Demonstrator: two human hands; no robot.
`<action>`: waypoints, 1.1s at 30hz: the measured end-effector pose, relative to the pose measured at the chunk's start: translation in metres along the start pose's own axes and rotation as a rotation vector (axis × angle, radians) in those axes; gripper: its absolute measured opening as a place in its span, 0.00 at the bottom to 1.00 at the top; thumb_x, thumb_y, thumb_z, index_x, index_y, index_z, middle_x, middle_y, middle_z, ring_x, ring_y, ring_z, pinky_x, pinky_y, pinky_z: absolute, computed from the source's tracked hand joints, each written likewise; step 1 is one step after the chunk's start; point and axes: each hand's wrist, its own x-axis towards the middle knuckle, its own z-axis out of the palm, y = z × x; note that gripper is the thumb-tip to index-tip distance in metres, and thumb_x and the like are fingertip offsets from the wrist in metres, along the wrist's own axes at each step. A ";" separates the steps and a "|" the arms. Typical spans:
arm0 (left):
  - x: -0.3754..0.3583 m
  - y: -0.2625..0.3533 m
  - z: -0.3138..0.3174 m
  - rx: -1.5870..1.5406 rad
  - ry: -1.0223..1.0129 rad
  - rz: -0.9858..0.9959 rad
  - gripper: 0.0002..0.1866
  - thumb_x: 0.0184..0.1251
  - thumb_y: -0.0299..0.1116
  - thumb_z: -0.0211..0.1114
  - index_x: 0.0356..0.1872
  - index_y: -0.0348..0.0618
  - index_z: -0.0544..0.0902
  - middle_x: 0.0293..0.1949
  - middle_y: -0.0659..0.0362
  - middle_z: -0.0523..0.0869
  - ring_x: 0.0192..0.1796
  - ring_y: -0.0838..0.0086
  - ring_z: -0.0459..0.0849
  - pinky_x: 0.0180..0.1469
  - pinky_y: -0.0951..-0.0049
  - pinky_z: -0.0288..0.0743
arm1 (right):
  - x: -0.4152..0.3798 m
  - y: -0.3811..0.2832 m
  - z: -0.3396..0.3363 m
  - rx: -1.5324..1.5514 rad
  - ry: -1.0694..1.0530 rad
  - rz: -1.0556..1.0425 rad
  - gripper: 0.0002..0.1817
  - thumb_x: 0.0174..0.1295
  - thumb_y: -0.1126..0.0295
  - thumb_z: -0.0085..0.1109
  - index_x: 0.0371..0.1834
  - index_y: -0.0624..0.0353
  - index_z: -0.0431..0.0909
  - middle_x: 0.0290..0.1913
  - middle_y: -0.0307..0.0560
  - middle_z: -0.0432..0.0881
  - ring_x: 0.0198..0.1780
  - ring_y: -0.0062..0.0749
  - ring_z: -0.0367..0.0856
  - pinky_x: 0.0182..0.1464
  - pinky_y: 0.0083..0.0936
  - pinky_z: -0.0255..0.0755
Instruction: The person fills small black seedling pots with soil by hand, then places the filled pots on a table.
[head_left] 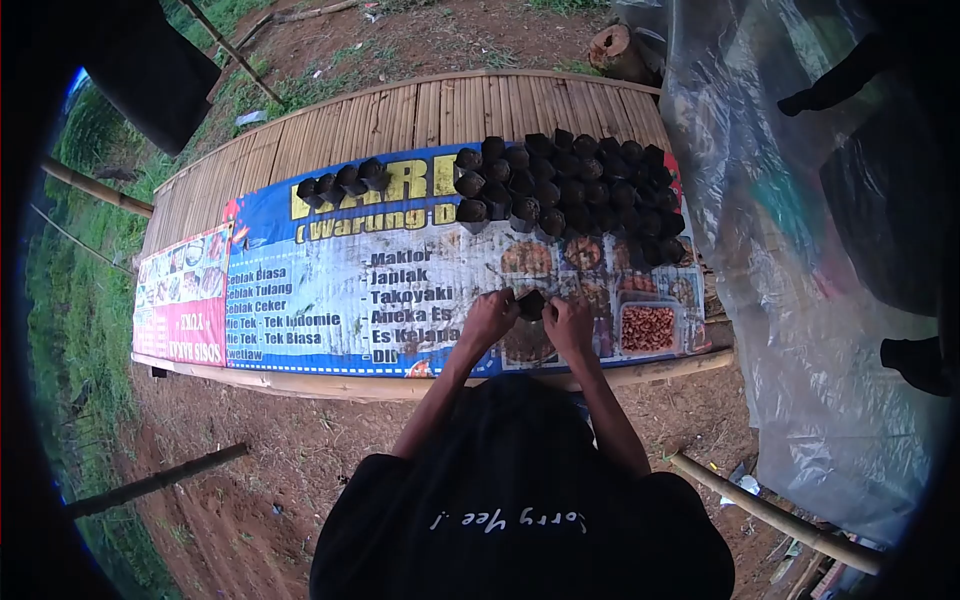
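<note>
A small black bag (531, 305) is held between my two hands above the printed banner (300, 265). My left hand (492, 316) has its fingers closed on the bag's left side, and my right hand (568, 325) pinches its right side. Beyond my hands, many black bags (545, 193) stand upright in a packed group on the banner. Several more black bags (348, 180) form a short row farther left. Right of my right hand, a clear tray of reddish-brown pieces (648, 328) rests on the banner or is printed on it; I cannot tell which.
The banner covers part of a bamboo-slat table (400, 118). A clear plastic sheet (800, 300) hangs at the right. A cut log (615, 50) lies behind the table. Bamboo poles (775, 510) cross the lower right, with bare soil below.
</note>
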 end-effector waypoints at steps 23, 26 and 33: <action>0.028 -0.018 0.015 0.244 -0.042 0.095 0.07 0.57 0.31 0.61 0.27 0.38 0.79 0.27 0.45 0.83 0.32 0.49 0.83 0.36 0.53 0.76 | -0.005 0.010 0.028 0.069 0.064 0.117 0.09 0.58 0.66 0.58 0.28 0.60 0.80 0.29 0.61 0.78 0.39 0.58 0.74 0.43 0.51 0.66; 0.025 -0.013 0.016 0.212 -0.046 0.110 0.07 0.58 0.31 0.61 0.27 0.38 0.79 0.28 0.45 0.83 0.32 0.49 0.83 0.36 0.53 0.76 | -0.008 0.008 0.019 0.091 0.039 0.106 0.09 0.58 0.66 0.58 0.26 0.61 0.80 0.26 0.60 0.77 0.38 0.59 0.74 0.41 0.51 0.67; 0.017 -0.008 0.018 0.207 -0.034 0.134 0.08 0.58 0.32 0.60 0.29 0.37 0.79 0.28 0.43 0.83 0.32 0.48 0.83 0.37 0.51 0.76 | -0.022 0.012 0.021 0.133 0.000 0.155 0.12 0.58 0.62 0.58 0.24 0.60 0.78 0.24 0.55 0.80 0.34 0.56 0.76 0.40 0.50 0.66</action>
